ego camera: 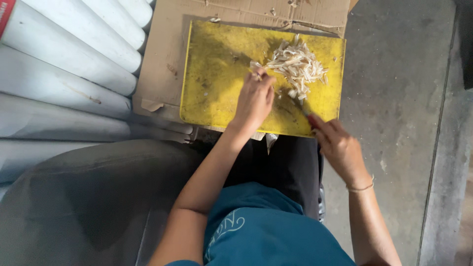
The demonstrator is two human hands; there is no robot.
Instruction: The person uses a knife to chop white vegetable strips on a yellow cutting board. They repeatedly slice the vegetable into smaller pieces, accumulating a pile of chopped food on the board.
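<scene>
A yellow cutting board (217, 93) lies on flattened cardboard (167, 54) on the floor in front of me. A heap of pale sliced strips (298, 66) sits at the board's far right. My left hand (254, 98) rests on the board just left of the heap, fingertips pinching a pale piece. My right hand (337, 148) is at the board's near right edge, wrapped around a knife with a red handle (310, 120); its blade points toward the heap and is hard to make out.
White plastic pipes (64, 64) lie stacked along the left. A large grey rounded object (88, 197) fills the lower left. Bare concrete floor (394, 98) stretches to the right, with a raised edge at the far right.
</scene>
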